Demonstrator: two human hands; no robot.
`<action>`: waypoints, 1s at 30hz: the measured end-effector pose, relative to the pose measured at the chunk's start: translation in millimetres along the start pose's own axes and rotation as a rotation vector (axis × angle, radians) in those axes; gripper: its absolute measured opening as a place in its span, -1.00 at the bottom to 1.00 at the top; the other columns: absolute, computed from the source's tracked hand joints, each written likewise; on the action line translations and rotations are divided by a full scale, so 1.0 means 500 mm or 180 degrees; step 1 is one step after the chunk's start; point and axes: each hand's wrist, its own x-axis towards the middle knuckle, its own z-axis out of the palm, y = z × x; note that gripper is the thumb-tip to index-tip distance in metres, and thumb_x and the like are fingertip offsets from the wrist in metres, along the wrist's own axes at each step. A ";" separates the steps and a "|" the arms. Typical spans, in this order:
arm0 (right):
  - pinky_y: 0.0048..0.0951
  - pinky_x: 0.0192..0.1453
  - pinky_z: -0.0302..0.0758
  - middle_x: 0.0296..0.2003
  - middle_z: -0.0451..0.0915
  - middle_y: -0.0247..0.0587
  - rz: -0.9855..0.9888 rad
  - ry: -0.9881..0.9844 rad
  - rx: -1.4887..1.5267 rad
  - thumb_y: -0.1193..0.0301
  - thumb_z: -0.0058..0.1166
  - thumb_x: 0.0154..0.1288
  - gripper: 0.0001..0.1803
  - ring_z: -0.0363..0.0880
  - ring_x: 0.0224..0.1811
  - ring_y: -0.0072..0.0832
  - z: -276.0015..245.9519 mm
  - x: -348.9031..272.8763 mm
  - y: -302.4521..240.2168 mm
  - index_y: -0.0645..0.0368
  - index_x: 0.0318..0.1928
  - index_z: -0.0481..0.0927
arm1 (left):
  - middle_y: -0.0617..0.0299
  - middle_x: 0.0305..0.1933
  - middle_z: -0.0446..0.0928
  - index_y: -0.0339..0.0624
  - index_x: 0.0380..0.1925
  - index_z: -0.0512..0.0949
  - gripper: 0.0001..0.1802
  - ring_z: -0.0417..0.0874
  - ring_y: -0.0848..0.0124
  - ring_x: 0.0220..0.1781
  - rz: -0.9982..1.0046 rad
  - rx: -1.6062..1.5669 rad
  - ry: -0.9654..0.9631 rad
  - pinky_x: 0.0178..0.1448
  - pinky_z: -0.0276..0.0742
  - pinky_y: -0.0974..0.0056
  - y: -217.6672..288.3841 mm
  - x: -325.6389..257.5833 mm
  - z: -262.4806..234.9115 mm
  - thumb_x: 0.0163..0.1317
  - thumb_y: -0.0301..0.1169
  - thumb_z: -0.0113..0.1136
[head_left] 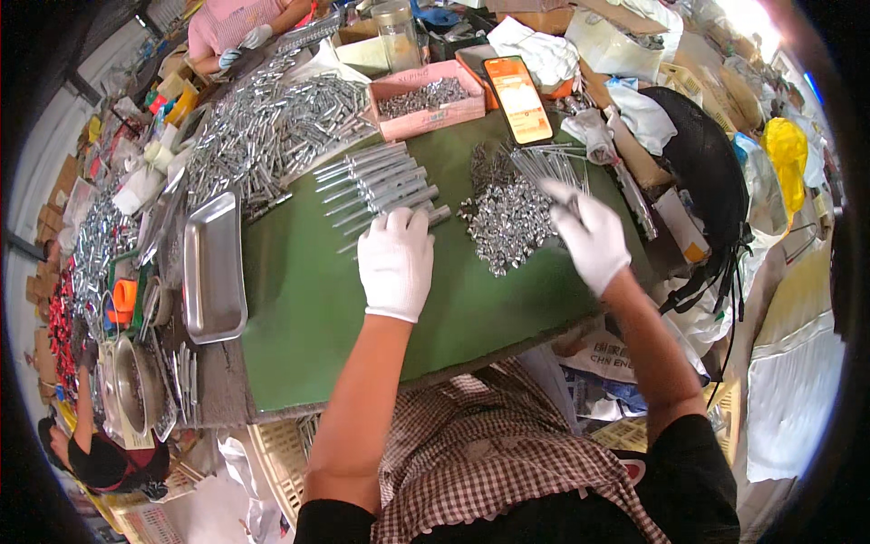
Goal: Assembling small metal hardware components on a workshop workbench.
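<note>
My left hand (396, 265), in a white knit glove, is closed with its fingertips on the near end of a row of silvery metal tubes (388, 172). Thin pins stick out of the tubes' left ends. To the right, my gloved right hand (591, 240) hovers at the edge of a pile of small shiny metal parts (509, 222). Its fingers are stretched out and a little blurred, with thumb and forefinger apart. Just beyond them lies a bunch of thin metal rods (544, 165). Dark screws (489, 165) lie behind the small parts.
The work lies on a green mat (304, 317). An empty metal tray (216, 267) is at left, below a large heap of metal tubes (272, 127). A pink box (426, 98) of small parts and a lit phone (518, 100) stand behind. Other people work at the far left and back.
</note>
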 end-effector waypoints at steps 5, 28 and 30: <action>-0.09 -0.03 0.53 -0.12 0.56 0.02 -0.0312 -0.0128 -0.2324 0.32 -0.06 0.38 -0.52 0.59 -0.15 -0.02 -0.014 0.171 0.088 -0.23 0.31 0.44 | 0.20 -0.17 0.53 -0.05 -0.13 0.62 -0.69 0.55 0.14 -0.13 0.0027 -0.0133 0.0053 -0.06 0.49 0.08 -0.004 0.005 0.004 0.07 -0.40 0.33; -0.11 -0.17 0.55 -0.32 0.56 0.00 -0.0178 -0.0556 -0.1125 0.38 0.01 0.29 -0.67 0.58 -0.34 -0.04 -0.024 -0.025 -0.064 -0.12 0.04 0.64 | 0.13 -0.13 0.51 -0.12 -0.11 0.50 -0.66 0.56 0.08 -0.10 0.0069 -0.0475 0.0356 -0.03 0.46 0.06 -0.019 -0.029 0.004 0.10 -0.39 0.33; -0.13 -0.19 0.53 -0.34 0.56 -0.04 -0.0225 -0.0719 -0.0809 0.41 0.02 0.27 -0.68 0.58 -0.35 -0.06 -0.019 -0.077 -0.075 -0.02 0.01 0.66 | 0.11 -0.11 0.51 -0.12 -0.08 0.51 -0.66 0.57 0.07 -0.08 0.0002 -0.0847 0.0338 0.01 0.48 0.07 -0.012 -0.038 -0.032 0.12 -0.39 0.31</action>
